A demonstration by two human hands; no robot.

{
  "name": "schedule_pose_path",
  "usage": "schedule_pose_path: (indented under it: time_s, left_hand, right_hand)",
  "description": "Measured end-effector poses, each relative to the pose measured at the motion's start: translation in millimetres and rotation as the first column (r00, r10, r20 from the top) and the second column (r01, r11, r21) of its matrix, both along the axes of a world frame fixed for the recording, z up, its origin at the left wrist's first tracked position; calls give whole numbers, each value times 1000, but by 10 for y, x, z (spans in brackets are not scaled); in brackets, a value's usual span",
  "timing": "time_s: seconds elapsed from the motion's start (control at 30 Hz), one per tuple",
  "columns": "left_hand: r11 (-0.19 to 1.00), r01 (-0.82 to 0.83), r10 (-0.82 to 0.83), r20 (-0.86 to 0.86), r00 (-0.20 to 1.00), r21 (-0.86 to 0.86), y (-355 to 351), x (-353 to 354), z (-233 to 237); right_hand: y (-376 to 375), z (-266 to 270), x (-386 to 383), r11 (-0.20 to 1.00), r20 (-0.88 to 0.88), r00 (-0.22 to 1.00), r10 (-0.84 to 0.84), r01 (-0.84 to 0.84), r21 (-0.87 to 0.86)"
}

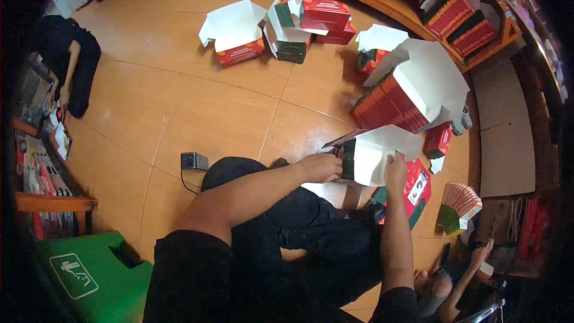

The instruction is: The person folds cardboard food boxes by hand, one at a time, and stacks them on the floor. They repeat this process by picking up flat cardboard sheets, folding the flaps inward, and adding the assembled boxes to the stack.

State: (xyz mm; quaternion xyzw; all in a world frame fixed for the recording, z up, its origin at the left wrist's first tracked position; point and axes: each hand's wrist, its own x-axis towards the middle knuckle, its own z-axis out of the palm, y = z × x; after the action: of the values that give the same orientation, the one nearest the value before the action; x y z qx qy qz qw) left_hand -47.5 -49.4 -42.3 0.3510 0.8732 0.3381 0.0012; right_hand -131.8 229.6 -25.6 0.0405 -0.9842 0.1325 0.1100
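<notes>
Between my hands is an open cardboard box [373, 152], white inside and dark green and red outside, with its flaps standing up. My left hand [323, 168] grips the near left side of the box, fingers curled. At the right, my right hand [394, 170] pinches a white flap or edge of the same box. Just beyond it stands a nested stack of red open boxes [391, 101] with tall white flaps. Flattened red and green cartons [418, 191] lie on the floor by my right hand, partly hidden by my forearm.
Folded red boxes [326, 15] and open ones stand farther off on the tiled floor [209, 107]. A fanned carton stack [459, 206] lies at right. A small black cube [194, 161] with a cable sits left of my knee. Other people sit at far left and lower right.
</notes>
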Motion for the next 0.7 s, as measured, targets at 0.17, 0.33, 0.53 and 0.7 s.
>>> schedule_pose_path:
  time_s: [0.17,0.33,0.53,0.7]
  left_hand:
    - [999,41,-42,54,998,19,34,20,-3]
    - [999,-31,30,56,998,23,112,23,-112]
    - [996,-72,70,33,997,55,123,14,-153]
    - [986,-27,41,-85,996,162,159,4,-284]
  right_hand:
    - [-43,38,44,1000,14,1000,-10,10,20]
    - [-133,281,135,994,140,985,-99,91,66]
    - [-486,638,726,883,173,909,379,-298,-364]
    - [-749,328,966,871,287,848,446,-485,79]
